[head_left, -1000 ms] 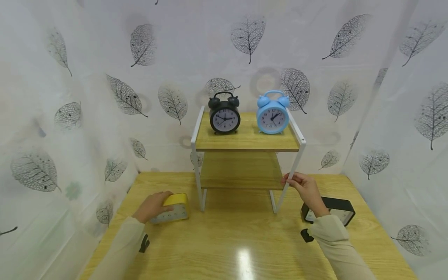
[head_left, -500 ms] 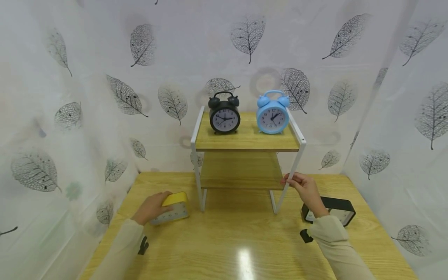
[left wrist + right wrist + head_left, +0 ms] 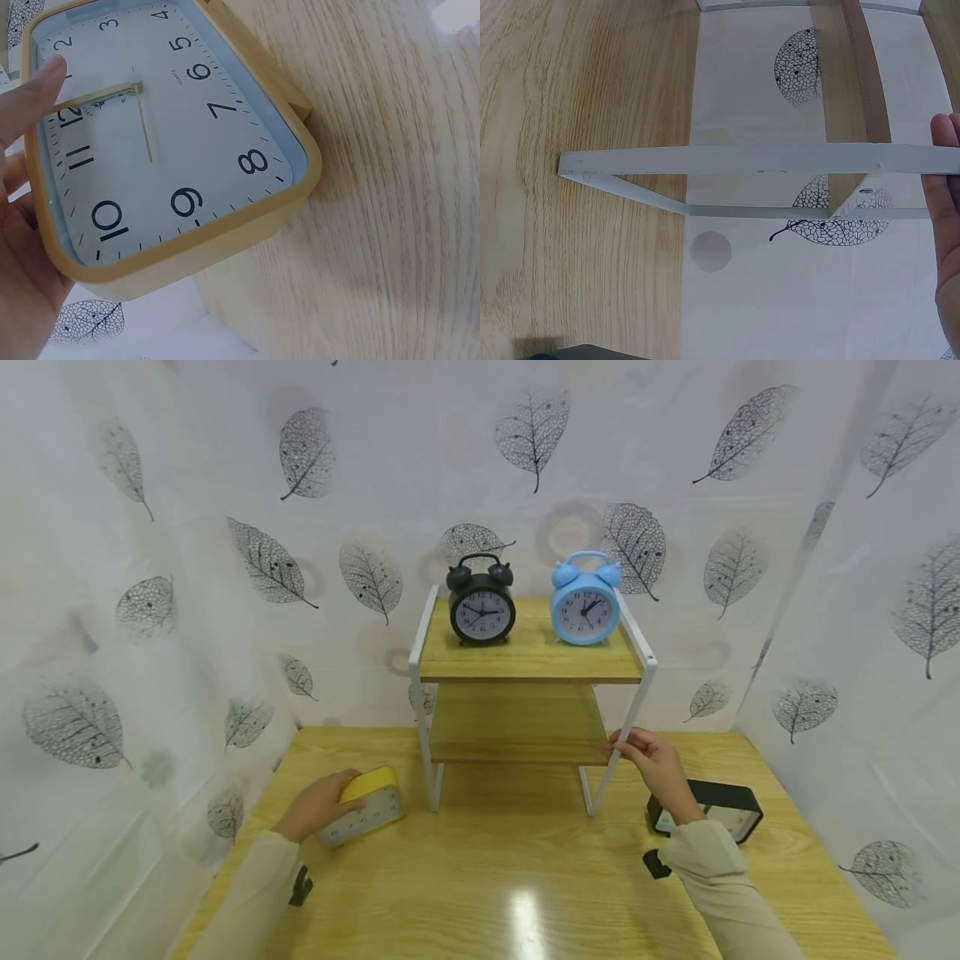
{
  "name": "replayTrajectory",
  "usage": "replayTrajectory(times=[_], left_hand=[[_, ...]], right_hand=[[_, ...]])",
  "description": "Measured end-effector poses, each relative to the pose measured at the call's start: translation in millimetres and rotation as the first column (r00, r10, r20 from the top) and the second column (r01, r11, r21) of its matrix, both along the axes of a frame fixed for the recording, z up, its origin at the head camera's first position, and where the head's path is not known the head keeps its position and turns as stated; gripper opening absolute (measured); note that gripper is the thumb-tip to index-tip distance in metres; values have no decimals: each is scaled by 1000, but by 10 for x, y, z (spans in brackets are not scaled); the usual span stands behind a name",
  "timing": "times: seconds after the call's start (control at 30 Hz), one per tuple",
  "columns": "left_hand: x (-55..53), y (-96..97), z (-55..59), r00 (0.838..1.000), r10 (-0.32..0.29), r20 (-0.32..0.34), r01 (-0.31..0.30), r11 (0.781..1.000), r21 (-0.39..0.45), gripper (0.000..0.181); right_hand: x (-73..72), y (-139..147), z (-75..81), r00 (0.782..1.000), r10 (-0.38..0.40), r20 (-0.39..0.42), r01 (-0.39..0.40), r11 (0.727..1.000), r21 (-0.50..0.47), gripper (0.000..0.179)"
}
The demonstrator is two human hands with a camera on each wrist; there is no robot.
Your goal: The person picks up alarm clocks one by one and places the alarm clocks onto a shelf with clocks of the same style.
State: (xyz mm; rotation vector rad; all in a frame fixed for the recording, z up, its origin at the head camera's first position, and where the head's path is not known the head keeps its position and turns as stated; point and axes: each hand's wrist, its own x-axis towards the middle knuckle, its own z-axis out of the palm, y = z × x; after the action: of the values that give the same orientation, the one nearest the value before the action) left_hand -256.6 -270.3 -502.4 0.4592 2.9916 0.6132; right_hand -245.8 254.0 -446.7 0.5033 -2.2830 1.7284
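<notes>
Yellow clock (image 3: pixel 378 810): turned since half a second ago, its left end swung toward the person; it sits at the left hand, over the table (image 3: pixel 480 860).
Left hand (image 3: pixel 318 806): fingers curled round the yellow clock, thumb across its front; it has shifted slightly with the clock.
Right hand (image 3: pixel 660 772): thumb and fingers pinch a white leg of the rack (image 3: pixel 630 714), in the same spot as earlier.
Top shelf (image 3: pixel 532 662): ahead of and between both hands, with the black bell clock (image 3: pixel 482 610) and blue bell clock (image 3: pixel 585 610) standing upright.
Black clock (image 3: pixel 727 797): on the table, just behind and outside the right hand.
Progress: I count two clocks up and two down; I'd judge the yellow one's turning unfinished while it is gripped, and the black clock looks left alone.
Hard to see: from my end I can't tell whether the yellow clock's base lies flat or is partly lifted. Its far-side fingers are mostly hidden, the right sleeve (image 3: pixel 708 860) covers part of the black clock's face, and the right wrist view cuts off that hand.
</notes>
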Motion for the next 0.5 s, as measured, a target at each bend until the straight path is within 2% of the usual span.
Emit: replayTrajectory(times=[0.33,0.5], left_hand=[[-6,-12,-26,1000,12,28,-12,1000,2,50],[1,-6,-30,1000,2,7,-2,1000,1,49]], right_hand=[[-15,10,-22,1000,-15,-8,15,1000,3,23],[-15,13,-30,1000,-17,-9,17,1000,-4,22]])
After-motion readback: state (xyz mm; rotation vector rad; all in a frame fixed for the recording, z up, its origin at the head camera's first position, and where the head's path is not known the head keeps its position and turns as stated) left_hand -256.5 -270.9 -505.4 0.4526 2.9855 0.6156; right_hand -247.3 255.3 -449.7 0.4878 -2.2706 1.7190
